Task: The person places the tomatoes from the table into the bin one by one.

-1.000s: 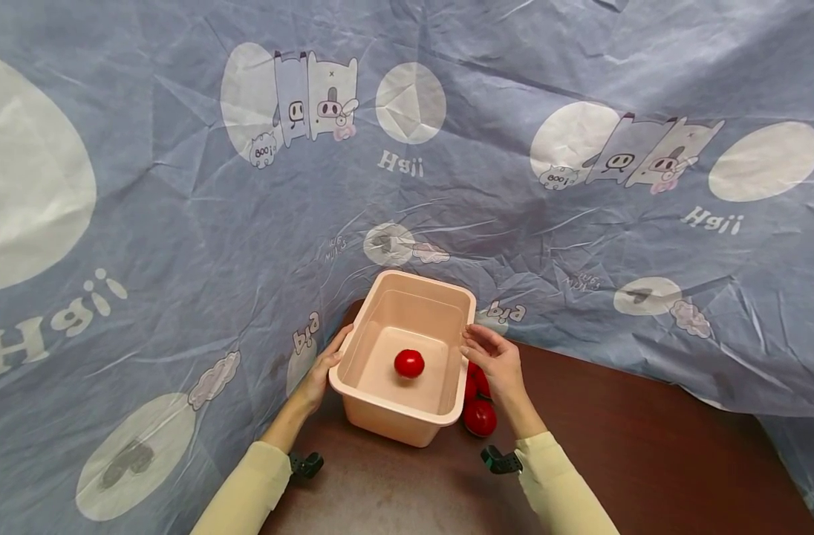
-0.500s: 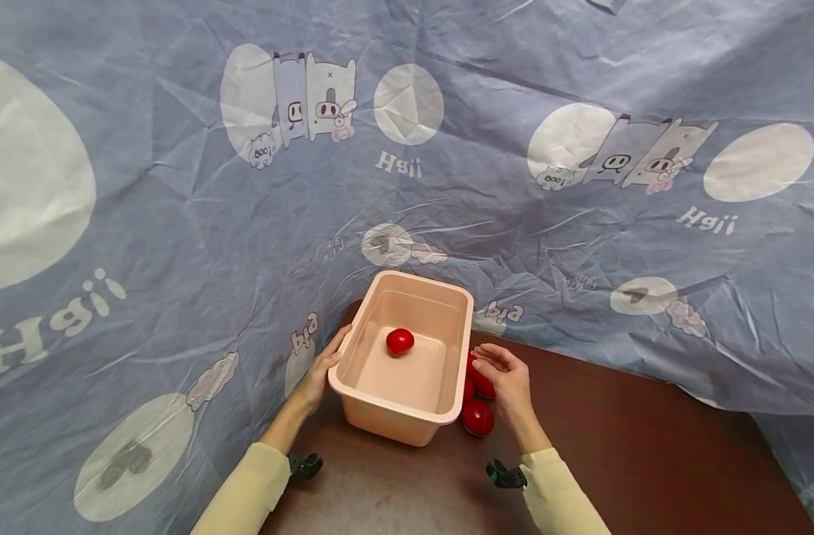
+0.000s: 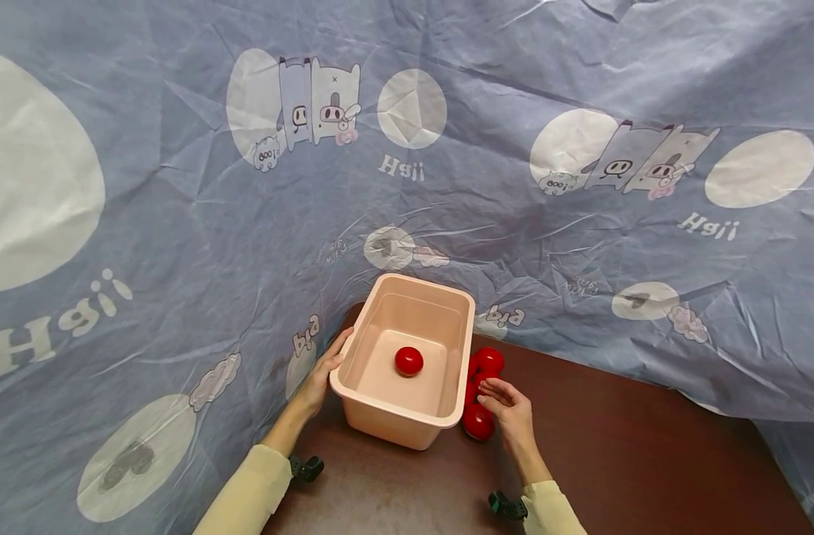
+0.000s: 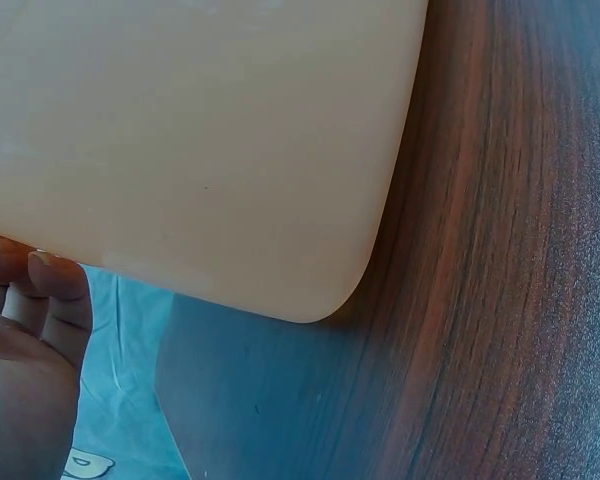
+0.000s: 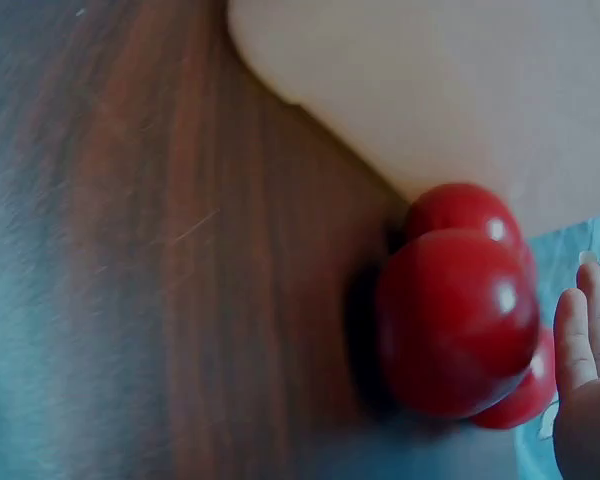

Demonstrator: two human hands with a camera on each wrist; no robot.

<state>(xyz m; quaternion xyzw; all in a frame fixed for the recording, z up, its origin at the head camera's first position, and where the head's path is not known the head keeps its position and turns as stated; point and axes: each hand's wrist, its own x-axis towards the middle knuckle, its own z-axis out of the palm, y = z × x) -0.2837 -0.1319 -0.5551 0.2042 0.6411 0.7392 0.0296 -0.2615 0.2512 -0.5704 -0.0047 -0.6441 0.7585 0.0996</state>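
Observation:
A peach plastic bin (image 3: 420, 435) stands on the table at centre, with one smooth red tomato (image 3: 409, 361) on its floor. My left hand (image 3: 318, 380) holds the bin's left side below the rim; in the left wrist view, bent fingertips (image 4: 55, 272) meet its wall. Several more glossy red tomatoes (image 3: 478, 422) lie close together against the bin's right side. Over them is my right hand (image 3: 510, 416), its fingers loosely extended and nothing held. In the right wrist view a large tomato (image 5: 460, 325) partly hides others behind it, and the fingers (image 5: 575, 340) show beside them.
The dark brown wooden table (image 3: 627, 446) extends to the right and in front. A blue-grey printed cloth (image 3: 514, 245) hangs behind and along the left, close to the bin and left hand.
My right hand has moved off the bin's right rim, toward me over the tomatoes outside. The tomato inside rolled away and then back. My left hand has stayed on the bin.

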